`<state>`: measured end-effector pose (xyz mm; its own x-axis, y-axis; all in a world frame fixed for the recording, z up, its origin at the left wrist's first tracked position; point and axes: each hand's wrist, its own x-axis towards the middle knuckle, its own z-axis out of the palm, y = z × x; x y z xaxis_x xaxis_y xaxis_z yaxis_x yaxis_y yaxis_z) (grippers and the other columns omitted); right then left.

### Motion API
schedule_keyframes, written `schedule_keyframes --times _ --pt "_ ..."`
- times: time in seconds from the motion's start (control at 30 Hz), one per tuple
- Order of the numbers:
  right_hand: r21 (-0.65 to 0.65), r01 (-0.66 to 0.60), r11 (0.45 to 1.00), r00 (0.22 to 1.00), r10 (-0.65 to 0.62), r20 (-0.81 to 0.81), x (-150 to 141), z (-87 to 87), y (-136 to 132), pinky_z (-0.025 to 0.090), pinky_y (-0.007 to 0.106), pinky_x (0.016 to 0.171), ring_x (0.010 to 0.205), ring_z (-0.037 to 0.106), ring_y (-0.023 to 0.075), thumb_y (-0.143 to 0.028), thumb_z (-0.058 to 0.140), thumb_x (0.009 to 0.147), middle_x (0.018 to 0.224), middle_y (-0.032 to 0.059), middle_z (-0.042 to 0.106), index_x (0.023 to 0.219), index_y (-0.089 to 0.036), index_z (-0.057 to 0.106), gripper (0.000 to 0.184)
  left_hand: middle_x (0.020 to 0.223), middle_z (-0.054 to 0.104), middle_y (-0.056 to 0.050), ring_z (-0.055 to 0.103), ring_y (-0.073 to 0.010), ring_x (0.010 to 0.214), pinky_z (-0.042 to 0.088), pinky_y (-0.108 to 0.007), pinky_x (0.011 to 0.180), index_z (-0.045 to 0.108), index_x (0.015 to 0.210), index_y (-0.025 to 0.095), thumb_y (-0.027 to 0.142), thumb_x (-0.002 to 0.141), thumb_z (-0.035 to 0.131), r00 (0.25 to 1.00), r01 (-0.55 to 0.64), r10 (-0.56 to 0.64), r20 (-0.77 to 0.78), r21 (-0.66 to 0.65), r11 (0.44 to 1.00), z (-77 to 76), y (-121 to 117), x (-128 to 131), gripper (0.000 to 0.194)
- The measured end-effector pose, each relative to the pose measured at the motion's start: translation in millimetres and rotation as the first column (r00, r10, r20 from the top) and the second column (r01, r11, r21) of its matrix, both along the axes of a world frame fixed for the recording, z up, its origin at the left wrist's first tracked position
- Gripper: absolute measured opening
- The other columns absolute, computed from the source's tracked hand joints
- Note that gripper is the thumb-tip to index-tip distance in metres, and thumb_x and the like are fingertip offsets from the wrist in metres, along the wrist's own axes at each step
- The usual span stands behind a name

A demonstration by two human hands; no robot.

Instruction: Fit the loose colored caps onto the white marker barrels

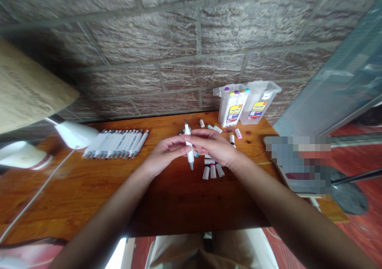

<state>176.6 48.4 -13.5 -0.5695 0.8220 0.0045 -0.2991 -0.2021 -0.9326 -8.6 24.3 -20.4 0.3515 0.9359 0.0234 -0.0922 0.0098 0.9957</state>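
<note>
At the middle of the tabletop's (185, 205) front edge, passage is left open; the left is obstructed by lined-up markers (117, 143), the middle by scattered caps (213, 172), the back right corner by plastic cases (234, 106).

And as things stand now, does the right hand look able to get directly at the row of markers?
Probably not directly: the left hand is between the right hand and the row of markers, and the right hand seems busy with the white marker.

Our left hand (164, 153), right hand (215, 145) and forearms (115, 213) bare; below the desk's (170, 205) near edge we wear pale beige clothing (235, 251).
</note>
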Motion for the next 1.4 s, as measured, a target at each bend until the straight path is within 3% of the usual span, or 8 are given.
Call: schedule_keyframes --times 0.5,0.8,1.0,1.1,1.27,1.33,1.4 --pt "0.013 0.024 1.0 0.999 -0.023 -0.04 1 2.4 1 0.021 0.022 0.047 0.047 0.031 0.0044 -0.045 0.083 0.077 0.053 -0.0086 0.04 0.084 -0.015 0.073 0.032 0.096 0.08 -0.009 0.076 -0.0219 0.085 0.057 -0.031 0.082 0.079 0.099 0.017 0.042 0.076 0.085 0.998 -0.012 0.014 0.056 -0.03 0.999 4.8 -3 4 0.035" --pt "0.027 0.018 0.999 1.0 -0.018 0.009 1 1.1 1 0.021 0.021 0.047 0.05 0.033 0.0032 -0.041 0.087 0.073 0.064 -0.0047 0.055 0.098 -0.015 0.077 0.037 0.09 0.078 -0.005 0.072 -0.0169 0.08 0.055 -0.027 0.075 0.079 0.095 0.017 0.036 0.074 0.087 0.995 -0.081 0.08 0.058 0.017 0.997 -2.4 0 3 0.03" --pt "0.01 0.011 1.0 1.0 -0.011 0.002 0 3.0 -2 0.019 0.022 0.046 0.05 0.031 0.0039 -0.044 0.086 0.072 0.059 -0.0067 0.046 0.086 -0.014 0.073 0.036 0.097 0.079 -0.007 0.073 -0.0205 0.089 0.054 -0.031 0.085 0.079 0.096 0.016 0.034 0.075 0.086 1.0 -0.022 0.022 0.013 0.02 1.0 -0.3 0 2 0.029" --pt "0.023 0.004 1.0 1.0 -0.004 -0.005 3 6.4 0 0.018 0.022 0.046 0.05 0.031 0.004 -0.044 0.087 0.071 0.058 -0.0071 0.045 0.084 -0.014 0.073 0.035 0.095 0.08 -0.007 0.072 -0.0188 0.087 0.053 -0.029 0.086 0.08 0.093 0.016 0.035 0.072 0.089 0.997 -0.066 0.066 0.048 0.003 0.998 1.8 0 3 0.03" --pt "-0.005 0.209 0.978 0.977 -0.208 0.051 20 16.4 13 0.018 0.023 0.045 0.049 0.032 0.0041 -0.047 0.09 0.062 0.062 -0.0045 0.054 0.09 -0.014 0.075 0.046 0.083 0.078 -0.004 0.069 -0.0141 0.073 0.053 -0.025 0.073 0.079 0.086 0.016 0.039 0.065 0.092 0.965 -0.177 0.193 0.179 -0.098 0.979 8.5 1 5 0.034" --pt "0.109 0.315 0.943 0.935 -0.328 0.135 32 20.7 19 0.024 0.024 0.047 0.051 0.039 0.0061 -0.048 0.087 0.064 0.064 -0.0018 0.06 0.09 -0.014 0.076 0.045 0.082 0.077 -0.004 0.068 -0.0135 0.072 0.054 -0.025 0.071 0.078 0.085 0.016 0.039 0.064 0.092 0.944 -0.218 0.243 0.222 -0.129 0.967 10.7 2 5 0.035" --pt "0.356 0.354 0.865 0.845 -0.459 0.275 47 24.0 23 0.033 0.025 0.053 0.056 0.047 0.0088 -0.047 0.08 0.074 0.069 0.0015 0.067 0.086 -0.014 0.076 0.035 0.08 0.076 -0.003 0.068 -0.0127 0.07 0.054 -0.024 0.069 0.076 0.085 0.015 0.039 0.064 0.092 0.924 -0.263 0.293 0.244 -0.147 0.953 11.4 4 3 0.036"
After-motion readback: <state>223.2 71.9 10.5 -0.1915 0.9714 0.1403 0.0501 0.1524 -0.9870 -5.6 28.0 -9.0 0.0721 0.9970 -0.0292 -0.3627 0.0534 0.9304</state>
